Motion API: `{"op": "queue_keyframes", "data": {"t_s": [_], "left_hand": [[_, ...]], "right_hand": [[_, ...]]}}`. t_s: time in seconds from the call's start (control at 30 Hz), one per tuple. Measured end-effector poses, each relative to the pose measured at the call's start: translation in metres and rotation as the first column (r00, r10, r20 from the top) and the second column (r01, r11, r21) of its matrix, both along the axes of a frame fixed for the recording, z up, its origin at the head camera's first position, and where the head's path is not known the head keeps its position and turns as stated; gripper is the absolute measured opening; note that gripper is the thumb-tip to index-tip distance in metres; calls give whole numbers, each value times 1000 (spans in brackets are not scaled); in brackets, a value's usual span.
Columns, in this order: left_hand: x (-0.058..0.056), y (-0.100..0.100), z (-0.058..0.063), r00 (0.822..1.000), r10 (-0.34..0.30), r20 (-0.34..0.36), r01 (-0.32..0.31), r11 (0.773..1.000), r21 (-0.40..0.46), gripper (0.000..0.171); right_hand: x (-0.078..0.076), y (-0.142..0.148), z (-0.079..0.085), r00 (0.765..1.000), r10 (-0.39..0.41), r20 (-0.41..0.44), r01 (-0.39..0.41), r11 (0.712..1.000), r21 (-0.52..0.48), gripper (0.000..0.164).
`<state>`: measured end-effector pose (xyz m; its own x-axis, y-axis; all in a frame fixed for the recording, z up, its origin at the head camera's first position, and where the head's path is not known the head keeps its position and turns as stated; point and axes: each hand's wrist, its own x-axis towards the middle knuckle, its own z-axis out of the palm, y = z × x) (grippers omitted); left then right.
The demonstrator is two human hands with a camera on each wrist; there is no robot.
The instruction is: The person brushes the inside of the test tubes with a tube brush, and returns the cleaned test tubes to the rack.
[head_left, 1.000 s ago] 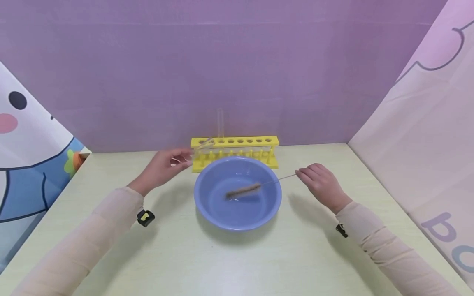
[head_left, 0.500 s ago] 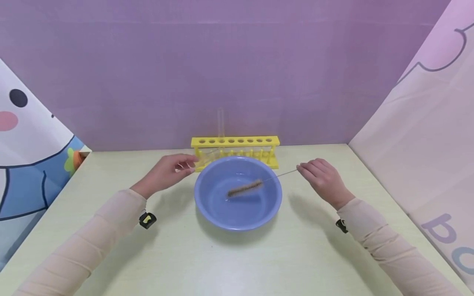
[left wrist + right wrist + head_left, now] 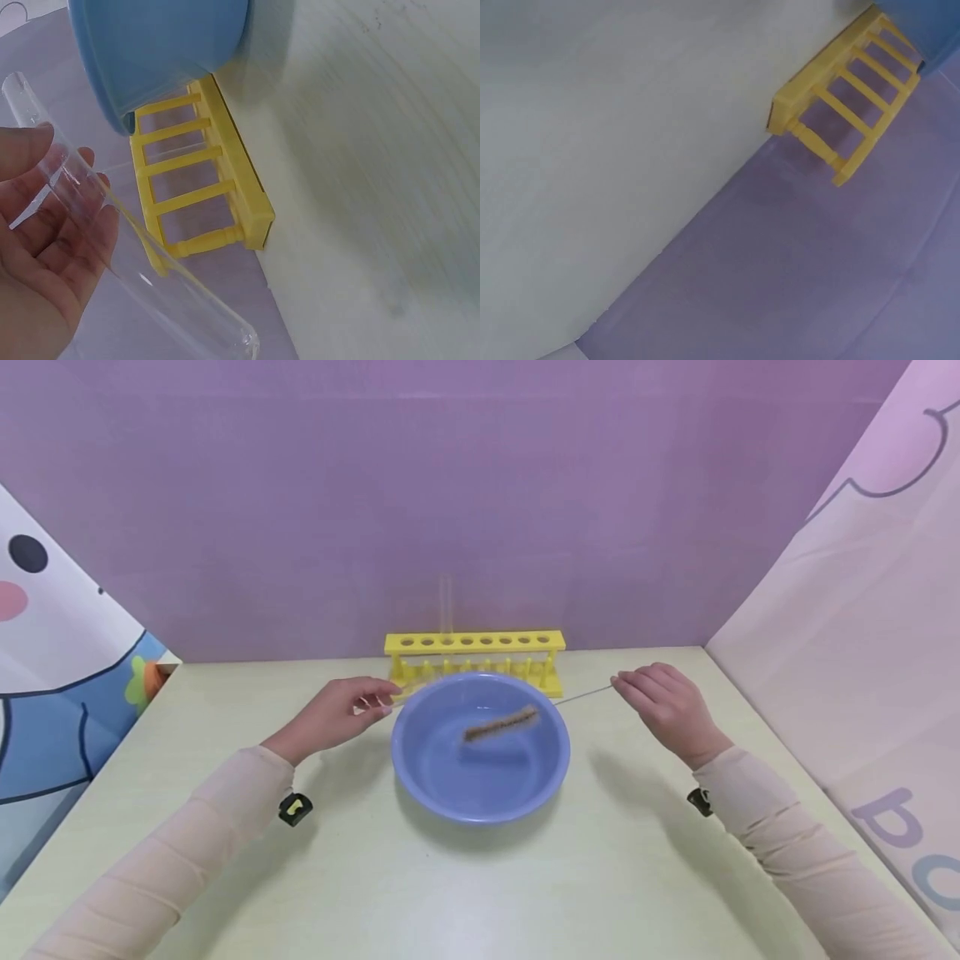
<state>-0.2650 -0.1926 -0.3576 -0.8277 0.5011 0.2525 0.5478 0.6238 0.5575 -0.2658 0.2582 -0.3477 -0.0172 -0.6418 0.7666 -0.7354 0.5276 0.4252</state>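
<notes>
In the left wrist view, my left hand pinches a clear glass test tube between thumb and fingers. The head view places this left hand at the basin's left side, where the tube is hard to see. My right hand, on the other side, pinches the thin wire handle of a test tube brush. Its brown bristles hang over the blue basin, tilted up toward the right. The right wrist view shows neither this hand nor the brush.
Behind the basin stands a yellow test tube rack with a row of holes and pegs. One clear test tube is upright in it, toward the left. A purple backdrop rises behind the pale table.
The right hand has risen and shifted slightly right, lifting the brush higher over the basin. The left hand has moved slightly down, and its tube has swung from pointing up to lower beside the basin.
</notes>
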Motion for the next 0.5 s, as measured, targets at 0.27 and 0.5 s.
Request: {"op": "queue_keyframes", "data": {"t_s": [0.27, 0.5], "left_hand": [[2, 2, 0, 1000, -22, 7, 22, 999, -26, 29], [3, 2, 2, 999, -34, -4, 34, 998, -54, 28]], "right_hand": [[1, 0, 8, 1000, 11, 2, -11, 998, -69, 23], [1, 3, 14, 999, 12, -30, -15, 994, -105, 21]]}}
